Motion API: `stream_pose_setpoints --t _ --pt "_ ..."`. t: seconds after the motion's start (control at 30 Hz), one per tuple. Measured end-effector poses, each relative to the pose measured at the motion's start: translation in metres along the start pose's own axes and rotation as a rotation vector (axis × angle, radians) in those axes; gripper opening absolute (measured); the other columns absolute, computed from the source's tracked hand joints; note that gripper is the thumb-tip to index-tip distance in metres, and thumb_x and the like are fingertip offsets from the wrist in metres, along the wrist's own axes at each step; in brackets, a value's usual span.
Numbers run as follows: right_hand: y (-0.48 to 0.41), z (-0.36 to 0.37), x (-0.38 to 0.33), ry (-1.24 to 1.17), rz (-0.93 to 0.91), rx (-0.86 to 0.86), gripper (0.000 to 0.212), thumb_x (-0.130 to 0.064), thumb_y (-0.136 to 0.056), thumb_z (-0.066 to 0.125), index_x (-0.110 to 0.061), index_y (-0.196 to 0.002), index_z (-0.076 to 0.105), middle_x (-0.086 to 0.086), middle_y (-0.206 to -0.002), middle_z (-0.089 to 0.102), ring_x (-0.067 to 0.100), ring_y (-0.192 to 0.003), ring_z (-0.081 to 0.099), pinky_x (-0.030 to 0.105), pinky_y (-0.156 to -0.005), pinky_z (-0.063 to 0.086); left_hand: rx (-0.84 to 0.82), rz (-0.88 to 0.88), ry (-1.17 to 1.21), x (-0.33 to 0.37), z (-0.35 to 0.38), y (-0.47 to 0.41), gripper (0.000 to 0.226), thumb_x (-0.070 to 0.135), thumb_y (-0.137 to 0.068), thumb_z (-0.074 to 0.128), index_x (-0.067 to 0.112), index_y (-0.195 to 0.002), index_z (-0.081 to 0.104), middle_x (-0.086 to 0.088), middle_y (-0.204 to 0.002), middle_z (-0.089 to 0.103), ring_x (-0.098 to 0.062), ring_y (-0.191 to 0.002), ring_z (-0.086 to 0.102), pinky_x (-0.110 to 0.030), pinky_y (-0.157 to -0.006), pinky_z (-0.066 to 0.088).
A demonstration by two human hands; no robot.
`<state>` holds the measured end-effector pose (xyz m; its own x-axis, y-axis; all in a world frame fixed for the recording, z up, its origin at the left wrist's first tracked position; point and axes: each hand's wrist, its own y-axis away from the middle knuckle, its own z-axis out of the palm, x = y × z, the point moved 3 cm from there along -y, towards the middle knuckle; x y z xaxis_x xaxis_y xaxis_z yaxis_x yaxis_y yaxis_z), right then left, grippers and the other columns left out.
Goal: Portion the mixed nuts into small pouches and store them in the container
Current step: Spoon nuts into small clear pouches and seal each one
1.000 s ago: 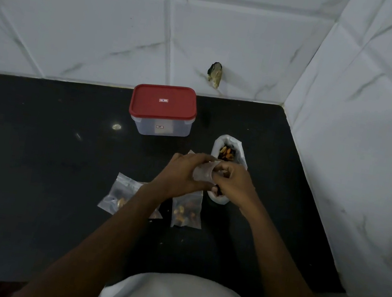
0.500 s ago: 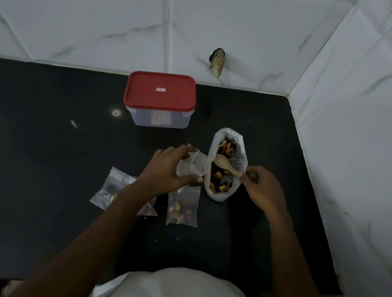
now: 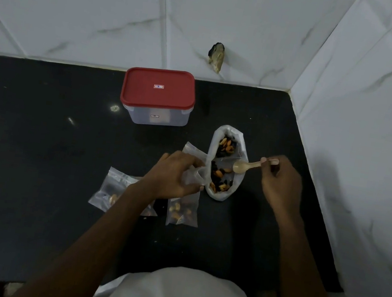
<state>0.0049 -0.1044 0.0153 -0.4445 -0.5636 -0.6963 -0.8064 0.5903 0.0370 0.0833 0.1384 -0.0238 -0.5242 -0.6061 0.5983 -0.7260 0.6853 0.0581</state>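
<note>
Left hand (image 3: 173,175) grips one open pouch (image 3: 194,175), right hand (image 3: 281,184) pinches one spoon (image 3: 241,167); two filled pouches (image 3: 111,191) (image 3: 183,211) lie nearby.

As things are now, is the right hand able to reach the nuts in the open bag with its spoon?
Probably yes. The right hand pinches the spoon, whose bowl hangs over the open bag; nothing covers the nuts. The left hand, holding a pouch, is beside the bag, not across it.

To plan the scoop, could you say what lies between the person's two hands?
Head view: the open white plastic bag of mixed nuts lies between left hand and right hand.
</note>
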Motion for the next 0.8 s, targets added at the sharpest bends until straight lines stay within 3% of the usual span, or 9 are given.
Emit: stream_pose_setpoints --t 0.23,0.37,0.53,0.67,0.8 --pt "-0.010 0.010 -0.002 0.112 -0.017 -0.088 0.015 -0.033 -0.101 0.049 -0.020 -0.097 0.054 -0.005 -0.084 0.060 0.004 -0.073 0.055 0.023 -0.057 0.036 -0.158 -0.034 -0.031 0.002 0.007 -0.006 0.058 0.048 -0.082 0.071 0.031 -0.133 0.050 0.006 -0.134 0.053 -0.011 -0.125 0.042 -0.034 -0.103 0.027" --pt "-0.014 0.023 0.007 -0.016 0.071 -0.236 0.018 -0.037 -0.101 0.048 -0.021 -0.099 0.057 -0.002 -0.092 0.065 0.014 -0.082 0.064 0.035 -0.074 0.052 -0.181 -0.058 -0.003 0.002 0.009 -0.007 0.056 0.047 -0.083 0.071 0.033 -0.132 0.049 0.007 -0.135 0.052 -0.011 -0.127 0.043 -0.031 -0.100 0.024" --pt "-0.006 0.028 0.013 -0.169 0.152 -0.236 0.016 -0.033 -0.100 0.051 -0.020 -0.095 0.059 -0.003 -0.088 0.068 0.010 -0.072 0.065 0.026 -0.065 0.048 -0.175 -0.074 0.053 0.001 0.011 -0.005 0.060 0.052 -0.079 0.069 0.033 -0.132 0.051 0.007 -0.135 0.054 -0.011 -0.126 0.045 -0.032 -0.102 0.024" --pt "0.005 0.038 0.015 -0.260 0.219 -0.249 0.018 -0.034 -0.100 0.051 -0.019 -0.097 0.061 -0.006 -0.087 0.069 0.011 -0.069 0.067 0.027 -0.066 0.050 -0.155 -0.102 0.134 -0.001 0.013 -0.004 0.064 0.065 -0.069 0.062 0.037 -0.127 0.054 0.007 -0.125 0.057 -0.010 -0.117 0.051 -0.045 -0.108 0.036" --pt "0.012 0.047 0.018 -0.382 0.336 -0.241 0.018 -0.032 -0.101 0.050 -0.019 -0.099 0.063 -0.001 -0.091 0.070 0.013 -0.069 0.066 0.028 -0.063 0.051 -0.157 -0.106 0.148 0.000 0.014 -0.006 0.063 0.065 -0.069 0.063 0.037 -0.125 0.054 0.008 -0.127 0.056 -0.010 -0.121 0.050 -0.048 -0.110 0.035"
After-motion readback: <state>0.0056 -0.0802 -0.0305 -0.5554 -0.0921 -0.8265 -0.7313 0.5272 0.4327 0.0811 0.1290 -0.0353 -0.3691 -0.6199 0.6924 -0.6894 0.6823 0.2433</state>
